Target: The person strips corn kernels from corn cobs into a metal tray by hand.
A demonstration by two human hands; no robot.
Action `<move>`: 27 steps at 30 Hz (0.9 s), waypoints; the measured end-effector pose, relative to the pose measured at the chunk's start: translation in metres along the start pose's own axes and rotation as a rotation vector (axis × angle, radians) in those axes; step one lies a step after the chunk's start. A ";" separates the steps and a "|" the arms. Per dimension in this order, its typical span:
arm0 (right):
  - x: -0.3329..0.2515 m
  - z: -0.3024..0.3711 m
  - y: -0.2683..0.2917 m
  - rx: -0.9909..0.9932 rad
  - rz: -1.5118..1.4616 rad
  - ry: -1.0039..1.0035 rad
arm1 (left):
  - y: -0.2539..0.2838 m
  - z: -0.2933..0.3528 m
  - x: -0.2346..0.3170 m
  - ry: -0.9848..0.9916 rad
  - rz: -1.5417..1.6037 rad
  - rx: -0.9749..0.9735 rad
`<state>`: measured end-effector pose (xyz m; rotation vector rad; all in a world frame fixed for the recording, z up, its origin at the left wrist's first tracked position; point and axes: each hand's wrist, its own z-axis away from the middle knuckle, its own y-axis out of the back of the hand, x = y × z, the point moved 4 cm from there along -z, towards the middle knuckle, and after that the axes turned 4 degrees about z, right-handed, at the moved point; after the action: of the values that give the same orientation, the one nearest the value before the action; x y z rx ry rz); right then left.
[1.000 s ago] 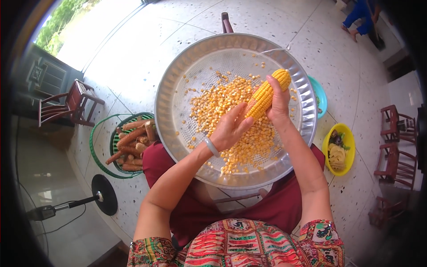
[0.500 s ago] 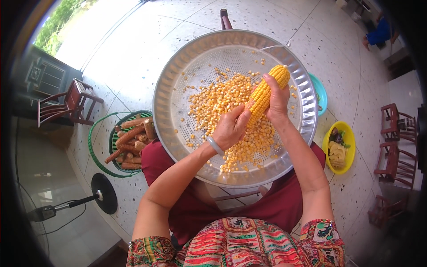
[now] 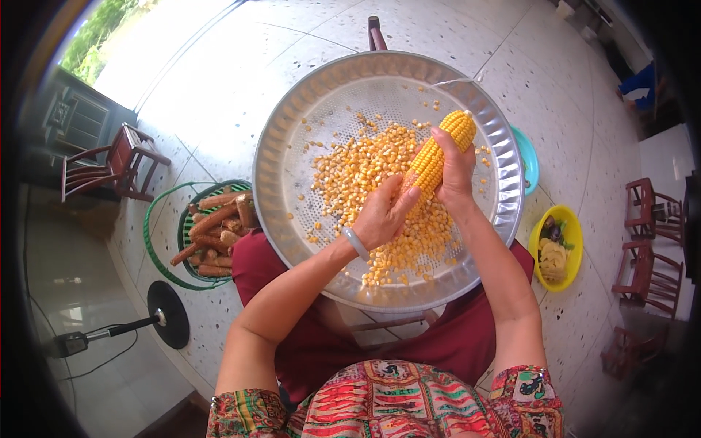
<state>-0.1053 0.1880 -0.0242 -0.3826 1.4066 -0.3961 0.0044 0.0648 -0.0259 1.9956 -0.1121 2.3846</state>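
Observation:
A yellow ear of corn (image 3: pixel 458 131) slants over a wide metal pan (image 3: pixel 272 146) with a perforated bottom, which rests across my lap. My right hand (image 3: pixel 457 172) is wrapped round the ear's upper half, thumb lying along it. Lower down, my left hand (image 3: pixel 381 214) is closed at the near end, its thumb pressed against the rows, where a patch of paler cob shows. The left palm side is hidden. Loose corn kernels (image 3: pixel 365 160) lie heaped under both hands and scattered over the pan's holes.
Left of my knee, a green basket (image 3: pixel 150 233) holds bare cobs (image 3: pixel 212 221). A fan stand base (image 3: pixel 169 315) and wooden chair (image 3: pixel 128 160) are also left. Right are a turquoise basin (image 3: pixel 531 157), a yellow bowl (image 3: pixel 575 252) with food scraps and several wooden chairs (image 3: pixel 644 270).
The left hand's thumb and fingers have shifted slightly on the ear. The view has moved a little, and a person in blue at the upper right is now nearer the picture's edge.

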 end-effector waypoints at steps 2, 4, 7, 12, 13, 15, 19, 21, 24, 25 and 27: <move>-0.001 0.000 -0.001 -0.016 -0.002 0.000 | -0.001 0.000 0.000 -0.003 0.020 -0.014; -0.001 -0.002 0.002 -0.008 0.010 0.005 | 0.001 -0.003 0.001 -0.017 0.017 -0.025; -0.003 0.000 0.002 0.010 0.030 0.006 | 0.000 0.001 0.014 -0.028 -0.077 -0.005; 0.001 -0.002 0.003 0.017 0.057 0.017 | 0.000 0.005 0.016 -0.112 -0.241 0.074; 0.001 -0.001 0.003 0.018 0.064 0.027 | -0.001 0.002 0.006 -0.127 -0.192 0.091; 0.001 -0.001 0.003 0.020 0.071 0.037 | -0.001 0.000 0.002 -0.142 -0.142 0.108; 0.000 -0.002 0.004 0.019 0.057 0.073 | 0.002 -0.003 -0.001 -0.064 -0.150 0.175; -0.001 0.001 0.002 0.020 0.052 0.077 | 0.003 -0.004 -0.006 0.063 -0.127 0.205; -0.009 0.003 0.000 0.029 0.066 0.115 | 0.003 -0.005 -0.004 -0.024 -0.096 0.201; -0.011 0.003 -0.002 0.002 0.064 0.118 | 0.006 -0.004 -0.005 -0.023 -0.096 0.201; -0.014 0.004 -0.004 -0.023 0.063 0.122 | 0.006 -0.004 -0.004 -0.020 -0.033 0.101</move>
<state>-0.1033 0.1915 -0.0092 -0.3365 1.5393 -0.3576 0.0006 0.0589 -0.0311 2.0473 0.0419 2.3959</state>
